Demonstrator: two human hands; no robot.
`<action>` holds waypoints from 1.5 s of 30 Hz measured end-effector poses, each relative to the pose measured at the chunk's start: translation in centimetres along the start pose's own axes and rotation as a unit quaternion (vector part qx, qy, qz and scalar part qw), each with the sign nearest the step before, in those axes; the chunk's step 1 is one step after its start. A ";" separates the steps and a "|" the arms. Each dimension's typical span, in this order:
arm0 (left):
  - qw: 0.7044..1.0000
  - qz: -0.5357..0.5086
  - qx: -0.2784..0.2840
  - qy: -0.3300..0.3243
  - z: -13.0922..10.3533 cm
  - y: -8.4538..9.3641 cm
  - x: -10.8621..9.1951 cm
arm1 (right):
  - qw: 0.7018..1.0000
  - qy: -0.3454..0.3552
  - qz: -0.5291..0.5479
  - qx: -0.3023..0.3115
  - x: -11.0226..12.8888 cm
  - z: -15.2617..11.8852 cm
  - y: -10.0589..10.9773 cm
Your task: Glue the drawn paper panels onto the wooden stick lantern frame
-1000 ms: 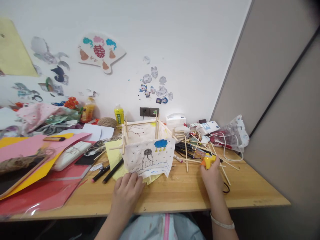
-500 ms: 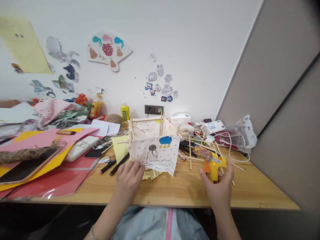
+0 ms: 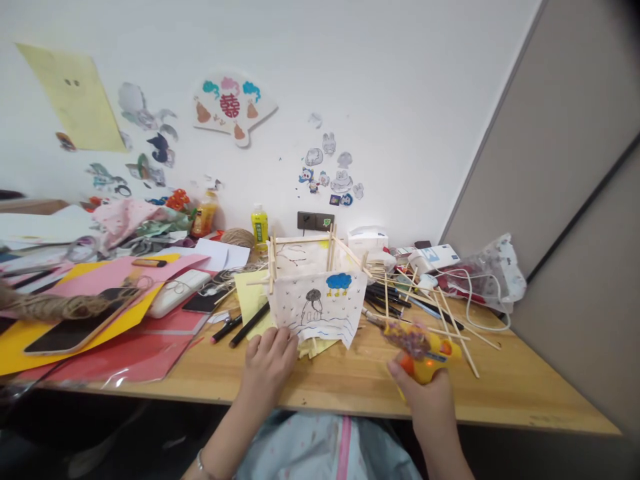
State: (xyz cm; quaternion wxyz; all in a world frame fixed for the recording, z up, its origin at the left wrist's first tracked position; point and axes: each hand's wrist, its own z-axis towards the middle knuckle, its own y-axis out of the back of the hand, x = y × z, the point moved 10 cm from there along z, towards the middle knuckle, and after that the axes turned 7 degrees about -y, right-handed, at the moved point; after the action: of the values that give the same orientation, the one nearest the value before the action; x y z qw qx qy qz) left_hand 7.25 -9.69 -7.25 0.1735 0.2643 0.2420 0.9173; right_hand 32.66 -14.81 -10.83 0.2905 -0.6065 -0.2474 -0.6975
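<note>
we've glue gun [image 3: 434, 361] gripped in r hand [image 3: 433, 402]; l hand [image 3: 271, 360] meets drawing [image 3: 327, 303] ahead, can't tell if pinching. best steady l hand, w/ gun clear of it.

Runs open along bare front strip of wooden desk [image 3: 345, 387], between left hand [image 3: 273, 353] and right hand [image 3: 434, 400]. Narrows to small gap between drawn-on panel [image 3: 330, 313] of stick frame [image 3: 332, 248] and yellow glue gun [image 3: 436, 352] in right hand. Blocked straight ahead of left hand by that panel. Cluttered behind glue gun: loose wooden sticks [image 3: 386, 293], then white cable [image 3: 470, 303] and plastic bag [image 3: 505, 270]. Closed off at left: black markers [image 3: 249, 325] just beside frame, then power bank [image 3: 177, 295], phone [image 3: 80, 327], red folder [image 3: 125, 365]. Opens again at right front corner of desk, past right hand. Passable above frame; sticks poking up at its corners.
</note>
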 end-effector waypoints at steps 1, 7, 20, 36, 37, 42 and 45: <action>1.000 -0.001 -0.010 -0.002 -0.2 0.0 0.0 | 1.000 -0.007 -0.030 -0.005 -0.5 0.0 -0.1; 0.998 -0.003 -0.067 -0.002 -1.0 0.9 0.3 | 0.991 0.089 -0.103 0.014 0.3 -2.2 -3.2; 0.995 -0.052 -0.077 0.029 2.0 3.5 1.5 | 0.906 0.284 -0.312 0.034 0.1 -3.9 -6.6; 0.998 -0.037 -0.043 -0.012 5.0 5.2 2.0 | 0.891 0.321 -0.259 0.190 2.2 -5.8 -9.8; 0.998 -0.043 -0.039 -0.013 4.8 5.1 2.1 | 0.889 0.323 -0.254 0.200 2.3 -5.8 -9.9; 0.996 -0.079 -0.031 -0.030 4.3 5.1 2.2 | 0.872 0.339 -0.246 0.253 2.5 -5.4 -10.2; 0.994 -0.086 -0.029 -0.058 4.6 5.4 2.2 | 0.863 0.376 -0.223 0.253 3.1 -5.0 -10.0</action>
State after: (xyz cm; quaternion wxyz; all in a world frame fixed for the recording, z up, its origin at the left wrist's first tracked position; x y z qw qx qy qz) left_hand 7.09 -11.53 -0.03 0.2736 0.2899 0.2264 0.8887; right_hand 21.74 -11.53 -8.37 0.3419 -0.1328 -0.4157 -0.8323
